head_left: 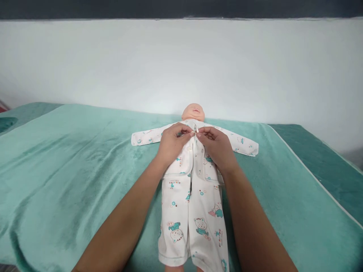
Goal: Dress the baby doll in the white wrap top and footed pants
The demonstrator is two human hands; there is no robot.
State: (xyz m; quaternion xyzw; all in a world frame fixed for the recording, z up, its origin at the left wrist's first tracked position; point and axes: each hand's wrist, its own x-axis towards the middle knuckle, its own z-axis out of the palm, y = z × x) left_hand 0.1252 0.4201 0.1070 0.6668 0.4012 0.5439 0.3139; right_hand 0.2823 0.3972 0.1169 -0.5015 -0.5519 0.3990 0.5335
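A baby doll (193, 112) lies on its back, head toward the wall. It wears a white printed jacket (179, 164) with long sleeves spread out to both sides, and matching trousers (175, 209). My left hand (173, 140) pinches one front edge of the jacket at the upper chest. From the other side my right hand (217, 143) pinches the opposite edge, its fingertips almost meeting the left ones. Below my hands the jacket front hangs apart. Whatever fastener lies between the fingertips is too small to make out.
A green plush blanket (85, 170) with wrinkles on the left covers the surface under the doll. Darker green cloth (317, 162) shows at the right beyond a pale edge. A white wall (181, 60) rises behind the doll's head.
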